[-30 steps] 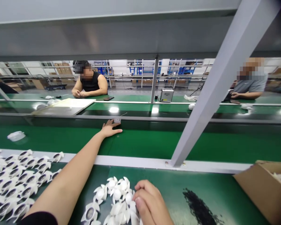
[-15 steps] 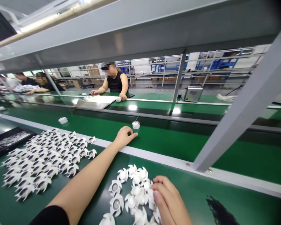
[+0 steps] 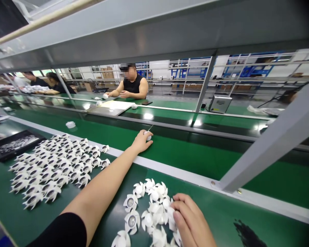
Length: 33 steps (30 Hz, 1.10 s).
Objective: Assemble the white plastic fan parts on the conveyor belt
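On the green conveyor belt, my left hand [image 3: 141,141] is closed around a small white round part [image 3: 148,135] with a thin wire standing up from it. The fingers cover most of this part. My right hand [image 3: 189,218] is at the right edge of a loose heap of white fan wheels [image 3: 154,212]. Its fingers are curled against a white plastic piece [image 3: 171,219], whose full shape is hidden. Some wheels in the heap show a round grey centre, others a white dome.
Many white fan wheels [image 3: 59,168] lie in rows at left, beside a black tray [image 3: 15,145] of small parts. Another white round part [image 3: 70,125] sits on the belt. A slanted grey post [image 3: 267,137] rises at right. A co-worker [image 3: 135,84] sits across the belt.
My left hand has moved forward onto the white round part and closed on it. My right hand stays by the heap. The view has shifted slightly, and the co-worker's hands have moved.
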### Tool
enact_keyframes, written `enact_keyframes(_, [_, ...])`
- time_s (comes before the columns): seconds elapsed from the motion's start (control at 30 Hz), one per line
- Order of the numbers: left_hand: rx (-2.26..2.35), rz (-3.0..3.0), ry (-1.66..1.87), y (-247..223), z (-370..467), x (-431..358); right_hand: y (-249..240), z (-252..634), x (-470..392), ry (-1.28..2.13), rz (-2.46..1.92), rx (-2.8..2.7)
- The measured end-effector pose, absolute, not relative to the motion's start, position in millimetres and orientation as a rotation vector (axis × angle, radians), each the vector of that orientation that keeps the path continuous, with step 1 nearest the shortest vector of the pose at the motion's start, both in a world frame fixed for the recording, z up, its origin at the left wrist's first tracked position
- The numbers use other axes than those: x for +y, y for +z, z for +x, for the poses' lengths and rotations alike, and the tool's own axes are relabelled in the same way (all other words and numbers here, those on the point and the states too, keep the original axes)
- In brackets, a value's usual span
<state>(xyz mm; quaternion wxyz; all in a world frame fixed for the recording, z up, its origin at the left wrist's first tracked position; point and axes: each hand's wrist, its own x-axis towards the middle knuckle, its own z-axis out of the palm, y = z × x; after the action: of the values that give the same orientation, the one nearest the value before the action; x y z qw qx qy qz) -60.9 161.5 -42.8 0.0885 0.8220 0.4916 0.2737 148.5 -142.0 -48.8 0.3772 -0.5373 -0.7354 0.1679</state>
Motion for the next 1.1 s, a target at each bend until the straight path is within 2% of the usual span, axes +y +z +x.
enact_keyframes(0.27, [1.281,2.453,0.818,-34,-50,143,-49,145,-145,0.409,-1.415,-1.789])
enact_keyframes(0.5, [1.236,2.464,1.007,-35,-52,153,-58,153,-140,0.263,-1.338,-1.932])
enact_keyframes(0.77, [1.208,2.517,1.274,-32,-51,158,-62,155,-141,0.292,-1.367,-1.979])
enact_keyframes(1.1, [1.207,2.633,1.334,-30,-51,159,-55,155,-144,0.297,-1.366,-1.956])
